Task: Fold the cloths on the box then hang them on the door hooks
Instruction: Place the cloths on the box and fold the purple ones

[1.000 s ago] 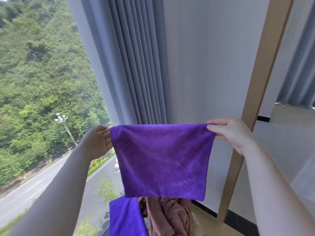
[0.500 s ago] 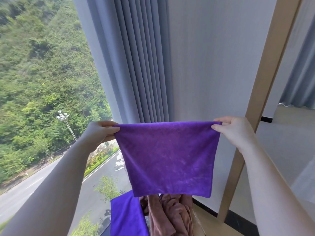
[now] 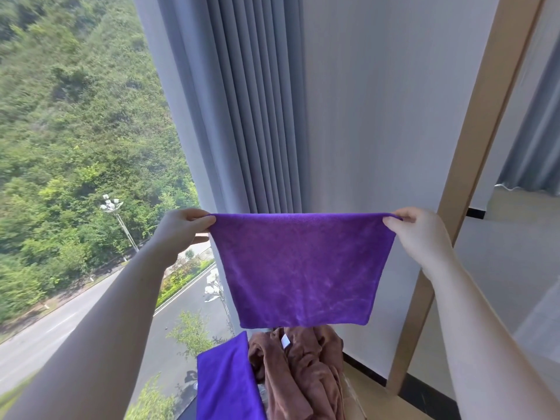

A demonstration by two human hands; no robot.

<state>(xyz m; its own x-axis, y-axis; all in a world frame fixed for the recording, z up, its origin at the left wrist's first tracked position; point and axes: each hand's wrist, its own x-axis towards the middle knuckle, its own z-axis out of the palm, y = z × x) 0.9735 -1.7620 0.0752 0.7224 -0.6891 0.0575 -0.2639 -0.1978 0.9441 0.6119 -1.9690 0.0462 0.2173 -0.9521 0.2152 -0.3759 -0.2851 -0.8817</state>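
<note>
While held, purple cloth (image 3: 303, 268) widthwise (taut)

There were two purple cloths, one held up (image 3: 303, 268) and one lying at six o'clock (image 3: 224, 386), one brown cloth (image 3: 300, 371), and two hands, left (image 3: 181, 228) and right (image 3: 421, 234).

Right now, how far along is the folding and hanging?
Done: one purple cloth lies flat and apparently folded at the bottom. In hand: the left hand and right hand pinch the top corners of a second purple cloth, held up and seemingly folded over. Left: the brown cloth lies crumpled and unfolded. No door hooks are visible, so nothing is seen hung.
</note>
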